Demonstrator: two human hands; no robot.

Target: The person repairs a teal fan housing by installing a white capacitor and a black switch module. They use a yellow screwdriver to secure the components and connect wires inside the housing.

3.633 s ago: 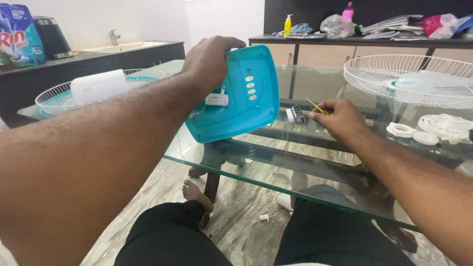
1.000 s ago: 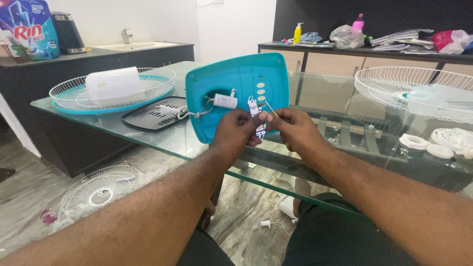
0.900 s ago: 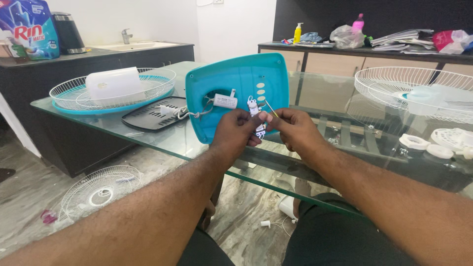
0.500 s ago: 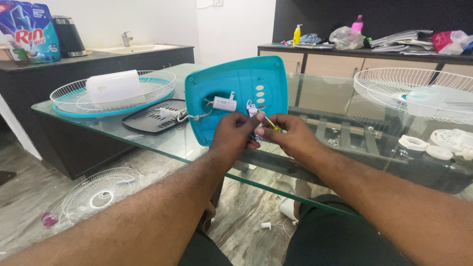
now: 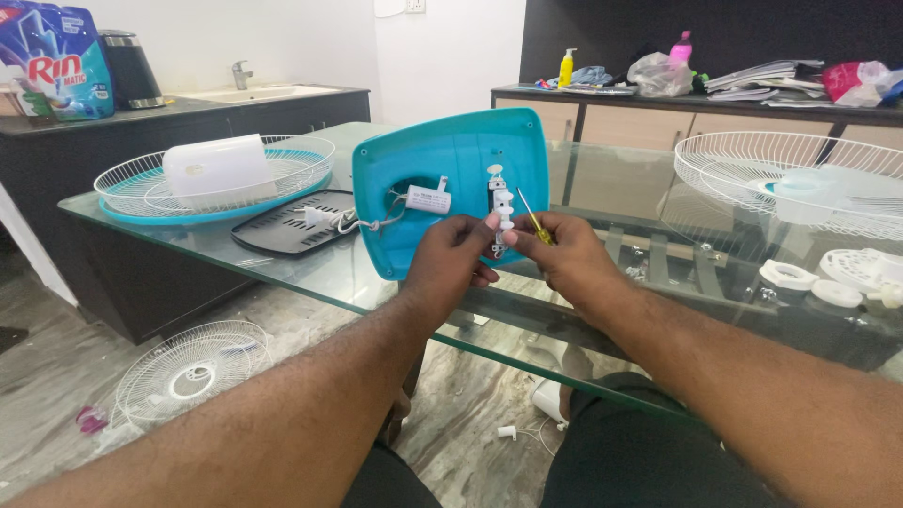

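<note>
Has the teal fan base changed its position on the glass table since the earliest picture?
Yes. The teal fan base was tilted with the left hand on top; now it stands upright near the black grille panel.

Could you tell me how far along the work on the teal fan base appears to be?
Done: the fan is apart, with one wire guard on the glass table and another on the floor. In hand: the left hand steadies the upright teal base at its white switch block, and the right hand holds a yellow screwdriver. Left: loose white parts lie unfitted.
</note>
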